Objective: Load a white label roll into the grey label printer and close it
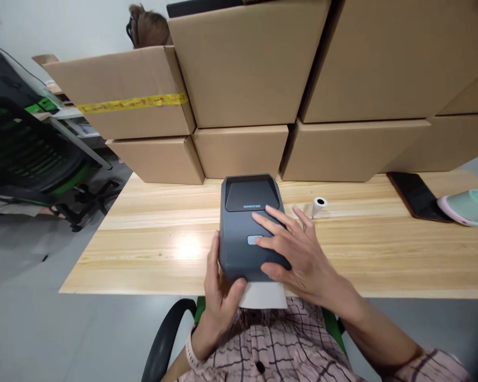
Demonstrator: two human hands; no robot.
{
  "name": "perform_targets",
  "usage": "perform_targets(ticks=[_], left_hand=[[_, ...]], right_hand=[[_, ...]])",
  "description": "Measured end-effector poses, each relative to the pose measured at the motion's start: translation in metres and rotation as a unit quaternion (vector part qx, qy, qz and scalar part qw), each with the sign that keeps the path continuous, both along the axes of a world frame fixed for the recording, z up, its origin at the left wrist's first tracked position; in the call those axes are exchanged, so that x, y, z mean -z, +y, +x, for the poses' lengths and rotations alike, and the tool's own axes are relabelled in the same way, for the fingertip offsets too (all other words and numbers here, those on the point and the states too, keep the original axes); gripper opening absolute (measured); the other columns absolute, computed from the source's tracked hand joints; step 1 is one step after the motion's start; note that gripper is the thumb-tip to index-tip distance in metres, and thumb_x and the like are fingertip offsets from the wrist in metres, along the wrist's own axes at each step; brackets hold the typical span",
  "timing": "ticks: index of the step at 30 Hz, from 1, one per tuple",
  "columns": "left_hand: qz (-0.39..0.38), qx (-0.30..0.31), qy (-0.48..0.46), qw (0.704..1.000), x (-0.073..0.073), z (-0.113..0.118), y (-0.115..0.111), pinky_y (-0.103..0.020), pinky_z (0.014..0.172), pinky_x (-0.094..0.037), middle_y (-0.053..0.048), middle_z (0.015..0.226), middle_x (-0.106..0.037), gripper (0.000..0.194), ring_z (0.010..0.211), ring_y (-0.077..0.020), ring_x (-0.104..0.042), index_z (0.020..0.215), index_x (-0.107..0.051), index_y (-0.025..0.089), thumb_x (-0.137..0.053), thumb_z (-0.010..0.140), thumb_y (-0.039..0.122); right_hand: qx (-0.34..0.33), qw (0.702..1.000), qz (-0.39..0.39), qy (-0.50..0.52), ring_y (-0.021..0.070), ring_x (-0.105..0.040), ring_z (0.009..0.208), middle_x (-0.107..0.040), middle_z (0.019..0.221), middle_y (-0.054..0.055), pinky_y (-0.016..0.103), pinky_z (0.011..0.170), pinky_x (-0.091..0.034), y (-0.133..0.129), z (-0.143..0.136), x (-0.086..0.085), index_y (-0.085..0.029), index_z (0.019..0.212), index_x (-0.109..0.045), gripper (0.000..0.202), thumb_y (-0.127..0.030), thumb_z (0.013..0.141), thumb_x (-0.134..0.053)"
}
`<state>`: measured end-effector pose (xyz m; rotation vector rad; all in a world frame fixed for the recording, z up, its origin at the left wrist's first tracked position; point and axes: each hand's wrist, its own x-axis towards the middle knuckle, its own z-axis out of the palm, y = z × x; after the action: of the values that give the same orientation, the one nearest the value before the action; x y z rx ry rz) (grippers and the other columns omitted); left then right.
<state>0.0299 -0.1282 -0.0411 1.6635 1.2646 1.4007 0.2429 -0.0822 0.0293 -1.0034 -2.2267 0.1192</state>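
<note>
A dark grey label printer [239, 254] stands on the wooden table, near its front edge. White paper [263, 295] sticks out of its front over the edge. My left hand [219, 294] holds the printer's front left corner, fingers along the side and thumb at the front. Across the printer's top, my right hand [295, 249] lies with fingers spread, one fingertip at the light blue button [254, 240]. Just beyond that hand is a small white paper roll [318, 205] with a dark core.
Stacked cardboard boxes [247, 69] line the back of the table [143, 239]. To the right lie a phone [416, 193] and a mint green cup [468, 207] with a pink part. An office chair [32, 154] stands at the left. Someone's head [149, 27] shows behind the boxes.
</note>
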Motion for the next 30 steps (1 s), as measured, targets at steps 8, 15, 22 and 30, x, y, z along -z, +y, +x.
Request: perform_targets(ticks=[8,15,22,30], left_hand=[[-0.061,0.001,-0.021,0.998,0.010,-0.006,-0.007,-0.052,0.126,-0.040,-0.009,0.174,-0.027,0.075,0.159,-0.0352,-0.030,0.166,-0.024,0.030,-0.052,0.101,0.052],[0.017,-0.028,0.010,0.999,0.008,-0.005,-0.001,-0.050,0.132,-0.026,-0.005,0.175,-0.024,0.068,0.165,-0.0315,-0.009,0.165,-0.034,0.027,-0.035,0.105,0.058],[0.113,0.012,0.022,0.993,-0.044,-0.022,0.044,-0.048,0.130,-0.032,-0.007,0.164,-0.048,0.060,0.158,-0.0303,-0.034,0.158,-0.046,0.026,-0.043,0.105,0.052],[0.006,0.037,-0.016,0.999,-0.073,-0.027,0.143,-0.050,0.124,-0.039,-0.012,0.163,-0.048,0.069,0.152,-0.0305,-0.045,0.156,-0.047,0.028,-0.071,0.093,0.041]], right_hand=[[0.121,0.984,-0.051,0.123,0.0345,-0.032,0.158,-0.021,0.175,0.014,0.060,0.117,-0.044,-0.049,-0.003,0.055,-0.024,0.165,-0.027,0.067,-0.049,0.105,-0.043],[0.102,0.976,-0.087,0.170,0.0357,-0.033,0.158,-0.025,0.174,0.013,0.057,0.121,-0.043,-0.050,0.000,0.050,-0.023,0.166,-0.027,0.077,-0.066,0.103,-0.036],[0.053,0.983,-0.105,0.143,0.0388,-0.035,0.156,-0.024,0.175,0.008,0.064,0.123,-0.038,-0.023,0.022,-0.013,-0.033,0.168,-0.016,0.083,-0.074,0.099,-0.038],[0.098,0.986,0.071,0.117,0.0342,-0.040,0.154,-0.033,0.170,0.010,0.063,0.125,-0.035,0.108,0.010,-0.071,-0.031,0.168,-0.004,0.086,-0.066,0.101,-0.044]])
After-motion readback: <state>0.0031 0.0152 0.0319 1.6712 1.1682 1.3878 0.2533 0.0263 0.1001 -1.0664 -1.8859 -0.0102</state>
